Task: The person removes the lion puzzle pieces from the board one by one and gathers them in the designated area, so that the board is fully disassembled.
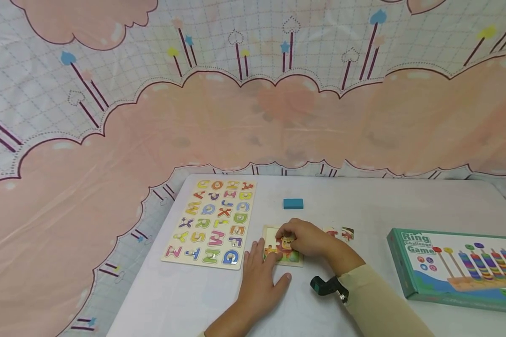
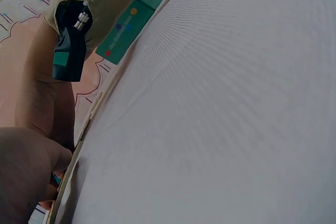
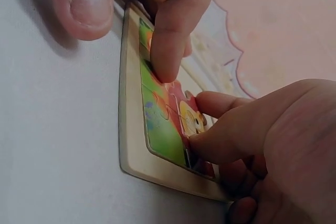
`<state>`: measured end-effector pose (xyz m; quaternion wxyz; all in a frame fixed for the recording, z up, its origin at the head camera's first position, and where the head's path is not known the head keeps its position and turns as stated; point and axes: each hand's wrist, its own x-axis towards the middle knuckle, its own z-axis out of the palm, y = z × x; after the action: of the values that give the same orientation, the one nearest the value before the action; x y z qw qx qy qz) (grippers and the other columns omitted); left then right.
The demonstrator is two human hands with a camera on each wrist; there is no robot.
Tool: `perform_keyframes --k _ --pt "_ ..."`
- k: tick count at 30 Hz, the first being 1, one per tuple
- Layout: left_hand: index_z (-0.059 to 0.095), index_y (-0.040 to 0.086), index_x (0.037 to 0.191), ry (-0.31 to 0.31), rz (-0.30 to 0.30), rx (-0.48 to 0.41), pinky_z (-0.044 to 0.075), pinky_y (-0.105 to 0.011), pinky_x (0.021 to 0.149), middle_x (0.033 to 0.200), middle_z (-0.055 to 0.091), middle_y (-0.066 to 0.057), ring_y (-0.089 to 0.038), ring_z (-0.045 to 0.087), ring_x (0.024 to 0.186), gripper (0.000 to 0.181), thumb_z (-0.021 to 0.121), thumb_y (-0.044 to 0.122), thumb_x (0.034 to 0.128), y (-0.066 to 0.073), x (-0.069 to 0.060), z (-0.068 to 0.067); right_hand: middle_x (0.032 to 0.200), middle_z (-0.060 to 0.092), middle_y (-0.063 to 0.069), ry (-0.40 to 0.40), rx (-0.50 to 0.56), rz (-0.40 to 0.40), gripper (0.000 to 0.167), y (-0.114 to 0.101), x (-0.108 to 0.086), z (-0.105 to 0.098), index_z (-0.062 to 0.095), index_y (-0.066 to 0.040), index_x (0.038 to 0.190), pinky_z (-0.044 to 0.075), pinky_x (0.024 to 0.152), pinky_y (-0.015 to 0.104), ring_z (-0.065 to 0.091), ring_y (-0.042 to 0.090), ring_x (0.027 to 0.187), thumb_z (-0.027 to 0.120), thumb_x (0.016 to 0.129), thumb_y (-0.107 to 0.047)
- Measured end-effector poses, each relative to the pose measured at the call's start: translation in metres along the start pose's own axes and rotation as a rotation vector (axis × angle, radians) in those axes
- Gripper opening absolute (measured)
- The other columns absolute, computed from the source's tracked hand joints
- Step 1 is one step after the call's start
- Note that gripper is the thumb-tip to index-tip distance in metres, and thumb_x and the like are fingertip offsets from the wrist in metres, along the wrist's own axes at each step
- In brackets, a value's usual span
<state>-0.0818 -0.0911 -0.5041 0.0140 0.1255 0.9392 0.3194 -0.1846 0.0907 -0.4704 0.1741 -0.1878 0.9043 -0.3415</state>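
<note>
One square, pale-wood-framed jigsaw puzzle [image 1: 271, 233] lies flat on the white worktop [image 1: 341, 201] between a cream rectangular alphabet board [image 1: 212, 226] and a green cardboard ring-game box [image 1: 464, 271]; right hand [image 1: 305, 238], fingers pinching a red-and-yellow animal-face piece [image 3: 190, 119] there; left hand [image 1: 259, 276], fingers loosely extended, touching the puzzle.

Printed at the upper left of the boxed game's [image 1: 442, 276] front, at the right of the head view, is "Ring Challenge Game". The pale alphabet board [image 1: 212, 224] at the left carries capital letters in four columns, reading downward: U to Z, O to T, H to N, and A to G. In the left wrist view, the box's small lettering is too blurred to read.
</note>
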Motion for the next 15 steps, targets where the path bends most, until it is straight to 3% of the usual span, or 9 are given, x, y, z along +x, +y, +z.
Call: perform_keyframes --k 15 --pt "0.066 0.012 0.134 0.018 0.012 0.010 0.012 -0.067 0.127 0.171 0.028 -0.026 -0.046 0.018 0.161 0.044 0.071 0.037 0.0977 -0.0016 0.0002 0.0025 0.117 0.066 0.000 0.037 0.021 0.023 0.037 0.0012 -0.0009 0.0045 0.077 -0.019 0.110 0.050 0.109 0.049 0.061 0.021 0.111 0.068 0.092 0.012"
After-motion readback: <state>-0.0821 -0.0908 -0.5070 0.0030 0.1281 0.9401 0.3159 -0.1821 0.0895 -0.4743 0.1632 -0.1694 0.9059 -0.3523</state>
